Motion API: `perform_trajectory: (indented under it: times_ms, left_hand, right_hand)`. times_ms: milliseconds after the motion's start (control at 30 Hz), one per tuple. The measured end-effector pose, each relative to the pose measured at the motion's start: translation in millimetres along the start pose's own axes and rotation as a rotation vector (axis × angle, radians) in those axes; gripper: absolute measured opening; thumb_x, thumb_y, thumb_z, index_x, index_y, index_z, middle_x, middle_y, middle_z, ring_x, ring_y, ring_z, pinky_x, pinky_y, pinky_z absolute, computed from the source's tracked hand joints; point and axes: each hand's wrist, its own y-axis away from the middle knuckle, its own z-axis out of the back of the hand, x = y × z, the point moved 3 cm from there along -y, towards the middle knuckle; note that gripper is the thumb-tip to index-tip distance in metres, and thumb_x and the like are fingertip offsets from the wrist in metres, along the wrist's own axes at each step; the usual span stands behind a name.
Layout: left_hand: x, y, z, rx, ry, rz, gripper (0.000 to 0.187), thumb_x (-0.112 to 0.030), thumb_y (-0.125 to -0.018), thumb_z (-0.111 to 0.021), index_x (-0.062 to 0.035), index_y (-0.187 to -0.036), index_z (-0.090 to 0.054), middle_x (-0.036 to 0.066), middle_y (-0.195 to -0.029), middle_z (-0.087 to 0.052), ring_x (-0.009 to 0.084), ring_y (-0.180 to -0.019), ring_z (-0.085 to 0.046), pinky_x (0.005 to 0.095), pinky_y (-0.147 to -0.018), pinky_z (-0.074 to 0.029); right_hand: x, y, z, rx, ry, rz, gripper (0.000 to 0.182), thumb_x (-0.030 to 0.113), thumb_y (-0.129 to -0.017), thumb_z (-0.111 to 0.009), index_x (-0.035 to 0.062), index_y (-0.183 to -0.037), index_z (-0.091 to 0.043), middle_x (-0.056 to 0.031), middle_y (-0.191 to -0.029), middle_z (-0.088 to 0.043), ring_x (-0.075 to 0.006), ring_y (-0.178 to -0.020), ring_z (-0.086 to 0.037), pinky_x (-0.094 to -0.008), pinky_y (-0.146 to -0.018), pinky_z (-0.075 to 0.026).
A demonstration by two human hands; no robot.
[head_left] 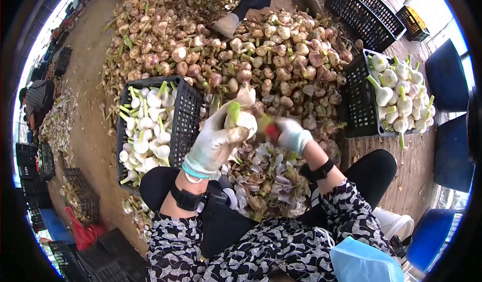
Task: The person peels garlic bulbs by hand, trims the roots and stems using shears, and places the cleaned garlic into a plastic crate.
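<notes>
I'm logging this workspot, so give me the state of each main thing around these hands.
White-gloved left hand: fingers closed around a white garlic bulb
That white garlic bulb: held, green stem showing
White-gloved right hand: blurred, holding a blurred red object
Left black plastic crate: full of stemmed bulbs
Right black plastic crate: heaped with similar bulbs
Brownish garlic pile: loose
Pale papery husks: scattered

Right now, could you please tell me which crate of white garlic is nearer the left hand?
The black crate beside the left hand, at the picture's left; the other crate stands farther off, beyond the right hand.
</notes>
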Motion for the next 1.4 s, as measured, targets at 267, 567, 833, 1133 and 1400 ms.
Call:
perform_trajectory:
  times_ms: [267, 567, 833, 1133, 1400]
  left_hand:
    - [-10.3, -4.9, 9.1, -0.024, -0.431, -0.065, 0.067, -0.002, -0.072, -0.067, 0.0081, -0.131, -0.037, 0.011, -0.108, -0.061, 0.0177, -0.099, -0.059, 0.0277, -0.087, -0.047]
    - [-7.1, -2.6, 8.0, 0.005, -0.194, -0.103, 0.05, -0.009, -0.074, -0.065, 0.007, -0.119, -0.049, 0.012, -0.102, -0.062, 0.0181, -0.09, -0.061, 0.0296, -0.084, -0.047]
    - [-3.4, -3.5, -4.8, -0.074, -0.241, -0.149, 0.057, -0.006, -0.073, -0.062, 0.0049, -0.126, -0.045, 0.009, -0.105, -0.061, 0.0156, -0.093, -0.06, 0.0284, -0.084, -0.047]
    - [17.0, -15.3, -0.2, -0.05, -0.223, -0.218, 0.063, -0.019, -0.084, -0.06, 0.0003, -0.138, -0.034, 0.009, -0.106, -0.06, 0.0156, -0.095, -0.058, 0.0279, -0.086, -0.046]
    - [-8.4, -13.9, 21.6, -0.172, 0.135, -0.313, 0.035, -0.012, -0.091, -0.042, -0.0023, -0.124, -0.048, 0.007, -0.085, -0.056, 0.0158, -0.066, -0.056, 0.0294, -0.062, -0.05]
  right_hand:
    - [71.8, 22.2, 62.4, -0.102, -0.832, 0.066, 0.036, 0.027, -0.085, -0.065, -0.0024, -0.105, -0.058, -0.0063, -0.093, -0.066, -0.0125, -0.083, -0.061, -0.0271, -0.073, -0.05]
    - [21.3, -3.4, 31.1, -0.109, -1.071, 0.148, 0.025, 0.021, -0.09, -0.059, 0.0004, -0.104, -0.058, -0.0058, -0.08, -0.063, -0.0135, -0.071, -0.063, -0.0269, -0.058, -0.052]
    - [55.7, 7.7, 38.4, -0.444, -0.449, 0.18, 0.012, 0.008, -0.083, -0.06, -0.0018, -0.089, -0.06, -0.0028, -0.07, -0.058, -0.0097, -0.069, -0.051, -0.0264, -0.06, -0.044]
    - [87.3, 7.2, 24.2, -0.404, -1.161, 0.345, 0.022, 0.013, -0.083, -0.064, 0.0008, -0.1, -0.057, -0.009, -0.098, -0.063, -0.014, -0.087, -0.057, -0.0289, -0.074, -0.046]
    - [87.1, 13.2, 17.2, -0.416, -1.355, 0.009, 0.03, 0.01, -0.083, -0.06, 0.0009, -0.11, -0.052, -0.0096, -0.092, -0.061, -0.022, -0.077, -0.062, -0.0327, -0.07, -0.05]
